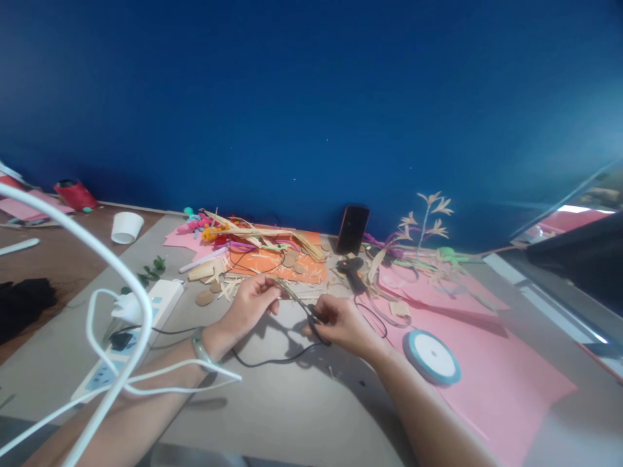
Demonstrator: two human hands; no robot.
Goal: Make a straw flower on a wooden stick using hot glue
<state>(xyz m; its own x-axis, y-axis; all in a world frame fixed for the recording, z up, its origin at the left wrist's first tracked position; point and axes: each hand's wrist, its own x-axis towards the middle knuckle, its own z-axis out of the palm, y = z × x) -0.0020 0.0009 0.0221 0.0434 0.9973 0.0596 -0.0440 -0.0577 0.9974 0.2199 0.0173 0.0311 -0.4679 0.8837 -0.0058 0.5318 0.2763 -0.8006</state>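
Observation:
My left hand is closed in a pinch on a thin, pale brown strip that looks like dried straw. Dark-handled scissors are gripped in my right hand, their blades pointing up and left toward the strip. Whether the blades touch it I cannot tell. Both hands are just above the grey table. Behind them lie straw-coloured strips and scraps on an orange sheet. A black glue gun rests beyond my right hand, and its dark cord loops below both hands.
A white power strip and looping white cable are at left, the cable crossing near my left forearm. Pink paper and a blue-rimmed roll lie at right. A phone leans on the blue wall. A paper cup stands back left.

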